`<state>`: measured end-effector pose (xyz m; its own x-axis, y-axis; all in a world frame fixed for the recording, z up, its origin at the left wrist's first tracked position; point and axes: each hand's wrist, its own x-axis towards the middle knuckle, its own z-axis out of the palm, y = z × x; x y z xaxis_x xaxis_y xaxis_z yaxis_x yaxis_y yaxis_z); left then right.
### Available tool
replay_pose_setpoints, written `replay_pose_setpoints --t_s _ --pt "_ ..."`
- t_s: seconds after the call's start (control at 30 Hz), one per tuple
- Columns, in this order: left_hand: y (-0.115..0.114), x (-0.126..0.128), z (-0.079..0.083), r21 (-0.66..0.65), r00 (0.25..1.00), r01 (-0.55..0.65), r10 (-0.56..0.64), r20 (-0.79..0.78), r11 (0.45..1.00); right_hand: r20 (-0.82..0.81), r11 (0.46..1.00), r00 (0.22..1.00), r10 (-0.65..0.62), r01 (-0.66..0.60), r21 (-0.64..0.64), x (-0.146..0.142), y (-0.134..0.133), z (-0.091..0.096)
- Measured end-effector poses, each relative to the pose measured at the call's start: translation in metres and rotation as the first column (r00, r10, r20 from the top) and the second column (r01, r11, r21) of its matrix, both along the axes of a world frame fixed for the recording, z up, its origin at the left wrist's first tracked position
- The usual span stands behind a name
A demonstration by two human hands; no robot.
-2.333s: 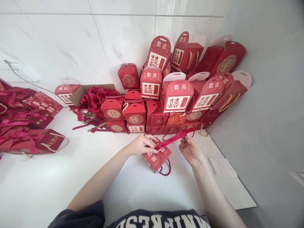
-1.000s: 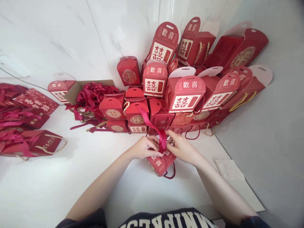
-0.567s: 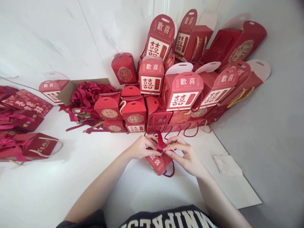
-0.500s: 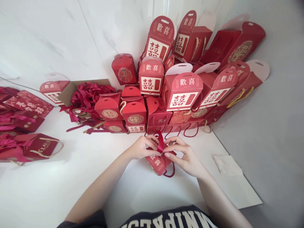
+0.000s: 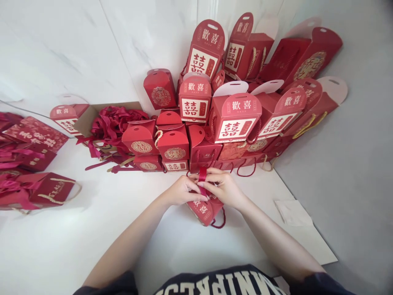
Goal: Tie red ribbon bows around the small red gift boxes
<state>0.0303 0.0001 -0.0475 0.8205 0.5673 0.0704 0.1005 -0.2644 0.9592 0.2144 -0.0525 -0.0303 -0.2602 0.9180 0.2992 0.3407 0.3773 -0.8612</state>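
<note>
Right in front of me a red gift box (image 5: 202,212) with light lettering rests on the white table, a dark red cord handle (image 5: 221,221) looping out at its right. Above its top, a shiny red ribbon (image 5: 202,174) stands up in a loop. My left hand (image 5: 185,190) is closed at the ribbon's base, with fingertips low over the box lid. From the other side my right hand (image 5: 223,186) pinches the ribbon loop between thumb and fingers. The ribbon's lower part is hidden behind my fingers.
Stacked red gift boxes (image 5: 235,119) stand behind my hands, against the wall. A cardboard box (image 5: 87,119) full of red ribbons (image 5: 118,123) sits left of them. Ribboned boxes (image 5: 52,190) lie at the far left. A white packet (image 5: 293,212) lies at the right.
My right hand has moved left, from beside the ribbon onto its loop. The loop now stands more upright and wider. My left hand stays nearly in place; the box has barely moved.
</note>
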Motion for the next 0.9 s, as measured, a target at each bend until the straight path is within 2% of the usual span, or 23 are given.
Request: replay_pose_setpoints --t_s 0.13,0.27,0.4,0.5,0.57,0.67,0.77,0.9 --pt "0.001 0.0 0.0 0.051 1.0 0.004 -0.004 -0.011 0.999 0.013 0.998 0.999 0.033 -0.032 -0.062 0.005 0.004 0.001" --pt "0.001 0.0 -0.001 0.05 1.0 0.027 -0.027 0.0 0.998 0.11 0.977 0.981 0.159 -0.14 -0.162 0.017 0.011 0.018" --pt "0.001 0.0 -0.001 0.023 1.0 0.025 -0.025 -0.001 0.999 0.252 0.928 0.901 0.353 -0.303 -0.217 0.03 0.022 0.038" --pt "0.001 0.001 0.001 0.059 1.0 0.019 -0.019 0.01 0.998 0.329 0.889 0.835 0.44 -0.354 -0.292 0.039 0.028 0.043" --pt "0.0 0.001 0.003 0.082 1.0 0.019 -0.019 -0.003 0.996 0.364 0.895 0.833 0.418 -0.306 -0.325 0.048 0.029 0.042" --pt "0.0 0.001 0.004 0.087 0.999 0.022 -0.02 -0.032 0.996 0.425 0.947 0.867 0.26 -0.143 -0.288 0.064 0.022 0.043" --pt "-0.001 0.001 0.006 0.079 0.999 0.018 -0.014 -0.045 0.997 0.465 0.984 0.881 0.091 -0.007 -0.18 0.073 0.0 0.054" --pt "0.0 0.001 0.012 0.068 0.998 0.044 -0.041 -0.055 0.997 0.479 0.999 0.877 -0.035 0.02 0.036 0.058 -0.04 0.073"
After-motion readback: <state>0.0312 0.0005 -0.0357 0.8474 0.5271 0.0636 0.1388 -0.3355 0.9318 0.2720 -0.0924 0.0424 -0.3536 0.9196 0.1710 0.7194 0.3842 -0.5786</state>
